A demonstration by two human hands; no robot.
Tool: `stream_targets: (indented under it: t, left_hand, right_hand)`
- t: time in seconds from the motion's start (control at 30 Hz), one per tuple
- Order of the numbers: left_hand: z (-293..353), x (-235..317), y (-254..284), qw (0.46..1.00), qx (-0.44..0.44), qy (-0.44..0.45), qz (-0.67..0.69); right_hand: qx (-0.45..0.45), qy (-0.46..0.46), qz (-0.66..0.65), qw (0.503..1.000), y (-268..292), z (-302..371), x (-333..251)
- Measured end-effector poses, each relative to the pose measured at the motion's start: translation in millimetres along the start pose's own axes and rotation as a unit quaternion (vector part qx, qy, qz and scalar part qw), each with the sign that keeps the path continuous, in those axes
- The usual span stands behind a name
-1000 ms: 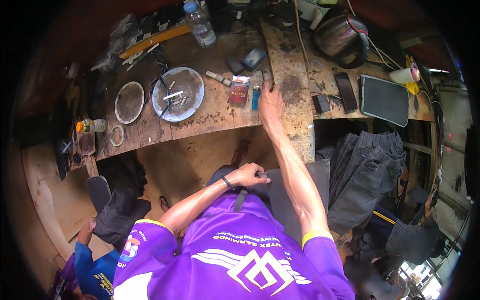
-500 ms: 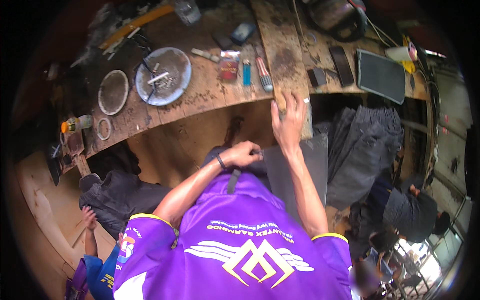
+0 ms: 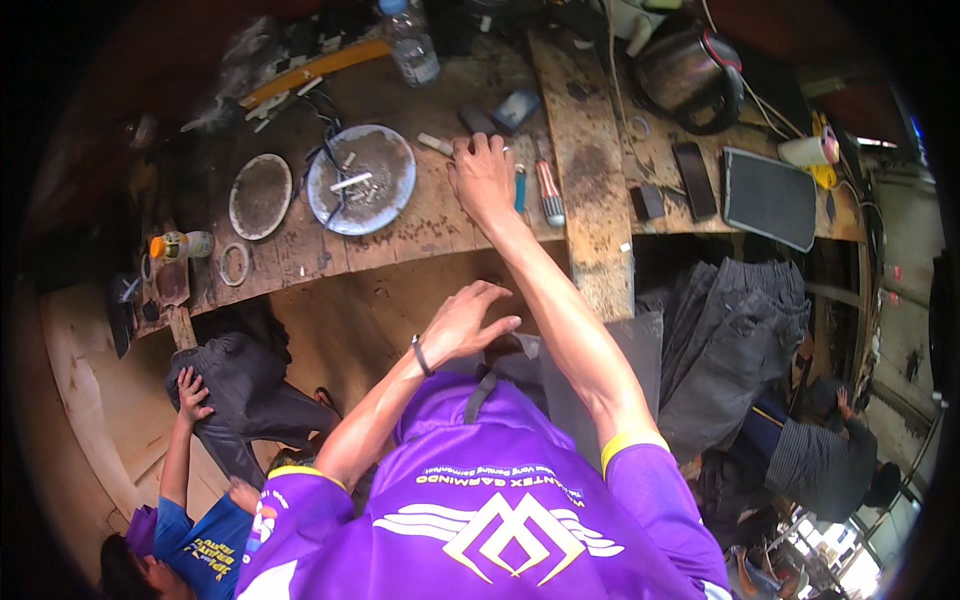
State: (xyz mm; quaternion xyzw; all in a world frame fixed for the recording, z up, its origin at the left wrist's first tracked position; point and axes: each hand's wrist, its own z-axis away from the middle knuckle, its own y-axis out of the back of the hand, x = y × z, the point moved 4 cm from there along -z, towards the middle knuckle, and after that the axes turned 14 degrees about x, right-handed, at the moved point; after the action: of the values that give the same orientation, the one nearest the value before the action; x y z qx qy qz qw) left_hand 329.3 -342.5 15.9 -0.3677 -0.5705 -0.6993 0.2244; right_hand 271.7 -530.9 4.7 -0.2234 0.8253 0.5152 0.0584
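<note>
My right hand point(image 3: 485, 180) reaches onto the wooden workbench, with bent fingers closed over the spot where a red cigarette pack lay. The hand hides the pack. Just right of it lie a teal lighter point(image 3: 520, 188), partly covered, and a screwdriver point(image 3: 549, 192) with a red and grey handle. My left hand point(image 3: 462, 325) hovers empty in front of my waist, thumb and fingers apart. Beside it, a dark grey flat sheet point(image 3: 632, 350) hangs below the bench edge, partly behind my right forearm.
On the workbench point(image 3: 440, 225) stand a plate of ash point(image 3: 392, 205), a smaller dish point(image 3: 260, 197), a water bottle point(image 3: 411, 45) and a kettle point(image 3: 688, 75). A phone point(image 3: 694, 180) and dark tablet point(image 3: 768, 198) lie right. Dark trousers point(image 3: 725, 330) hang nearby; a person in blue point(image 3: 200, 540) handles dark cloth at left.
My right hand has moved left from the bench board onto the cigarette pack. My left hand has opened from a closed grip at my waist. At left, the other person's hand now touches dark cloth.
</note>
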Motion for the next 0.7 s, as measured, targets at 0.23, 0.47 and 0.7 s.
stream_targets:
  t: [0.23, 0.47, 0.7]
  left_hand:
    - [-75.8, -20.0, 128.9, 0.949, 0.305, -0.08, -0.027]
    - [-169.4, -63.2, 136.6, 0.952, 0.213, 0.155, 0.158]
    - [-228.5, -77.7, 121.4, 0.942, 0.326, -0.044, -0.067]
  right_hand:
    - [-0.039, 0.028, 0.045, 0.998, -26.5, -25.7, -16.4]
    - [0.059, -0.054, -0.211, 0.974, 60.5, 17.2, -7.1]
    - [0.082, -0.232, -0.198, 0.949, 135.1, 117.2, 48.5]
